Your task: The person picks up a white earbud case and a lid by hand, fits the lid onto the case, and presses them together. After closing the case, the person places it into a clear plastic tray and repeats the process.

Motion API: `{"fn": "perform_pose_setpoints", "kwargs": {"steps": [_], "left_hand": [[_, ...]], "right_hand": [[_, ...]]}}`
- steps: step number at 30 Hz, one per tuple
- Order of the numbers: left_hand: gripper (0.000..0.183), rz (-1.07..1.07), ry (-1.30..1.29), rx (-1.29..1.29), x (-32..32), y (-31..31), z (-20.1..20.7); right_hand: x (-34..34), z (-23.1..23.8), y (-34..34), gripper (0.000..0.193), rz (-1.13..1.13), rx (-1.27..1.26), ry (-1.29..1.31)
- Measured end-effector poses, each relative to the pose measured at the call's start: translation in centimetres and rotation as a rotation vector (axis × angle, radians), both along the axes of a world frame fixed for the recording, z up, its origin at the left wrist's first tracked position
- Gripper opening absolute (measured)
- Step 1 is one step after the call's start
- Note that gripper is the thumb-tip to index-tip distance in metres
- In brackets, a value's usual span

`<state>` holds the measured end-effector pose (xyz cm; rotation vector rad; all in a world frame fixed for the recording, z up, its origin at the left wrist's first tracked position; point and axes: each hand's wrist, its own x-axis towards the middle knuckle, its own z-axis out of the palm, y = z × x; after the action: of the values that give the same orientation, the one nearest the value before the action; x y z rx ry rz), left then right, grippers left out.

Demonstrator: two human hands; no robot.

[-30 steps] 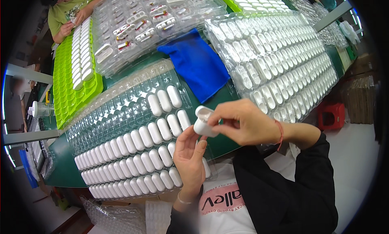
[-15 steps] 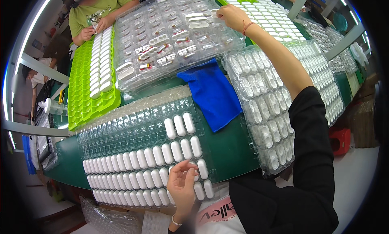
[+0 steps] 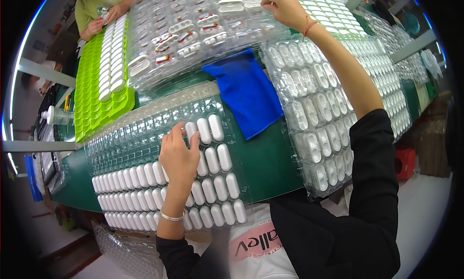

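My left hand (image 3: 180, 153) is over the clear tray in front of me, palm down. Its thumb and fingers are curved and apart, beside the leftmost of three closed white oval cases (image 3: 203, 130) in the top row. Whether it touches that case is hard to tell. At the far clear tray, my right hand (image 3: 286, 11) has its fingertips pinched at the right edge of an open white case (image 3: 253, 0). Another open white case (image 3: 229, 3) lies just left of it. Full rows of white cases (image 3: 157, 172) fill the near tray's lower part.
A blue cloth (image 3: 249, 95) lies on the green table (image 3: 270, 168) between trays. Stacked clear trays of cases (image 3: 319, 110) stand right. A green tray (image 3: 92, 81) is at far left, where a person in a green shirt (image 3: 99, 8) works. A red stool (image 3: 405, 163) is beyond the table.
My left hand has moved up and left from the lower rows to the top row's cases. My right hand stays by the open case. The whole view has shifted slightly.
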<state>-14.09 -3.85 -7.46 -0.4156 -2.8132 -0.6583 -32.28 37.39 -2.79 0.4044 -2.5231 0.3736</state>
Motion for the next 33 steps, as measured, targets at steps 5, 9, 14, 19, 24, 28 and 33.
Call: {"fn": "perform_pose_setpoints", "kwargs": {"steps": [5, 9, 14, 19, 24, 28, 33], "left_hand": [[0.031, 0.080, -0.079, -0.023, -0.2, 0.2, 0.8], [0.034, -0.006, -0.051, 0.441, 3.1, -0.4, 5.8], [0.035, -0.002, -0.155, 0.713, 8.9, -0.9, 6.7], [0.037, 0.019, -0.363, 1.023, 10.9, 0.4, 5.0], [0.038, -0.017, -0.509, 1.266, 11.9, 1.4, 4.4], [0.036, -0.110, -0.669, 1.398, 12.0, 2.5, 4.2], [0.037, -0.329, -0.654, 1.366, 13.2, 2.4, 4.3]], "right_hand": [[12.5, 2.8, -2.0, 0.016, -0.079, -0.068, -0.285], [18.4, 2.4, 0.6, 0.017, -0.286, 0.034, -0.351], [20.7, -0.3, 0.4, 0.021, -0.464, 0.153, -0.376], [20.6, -1.9, 1.0, 0.017, -0.462, 0.000, -0.437], [24.5, 1.6, -6.0, 0.010, -0.076, -0.372, -0.253], [29.3, 3.7, -13.1, 0.013, 0.292, -0.670, -0.525], [31.6, 4.5, -16.2, 0.038, 0.292, -0.860, -0.733]]}}
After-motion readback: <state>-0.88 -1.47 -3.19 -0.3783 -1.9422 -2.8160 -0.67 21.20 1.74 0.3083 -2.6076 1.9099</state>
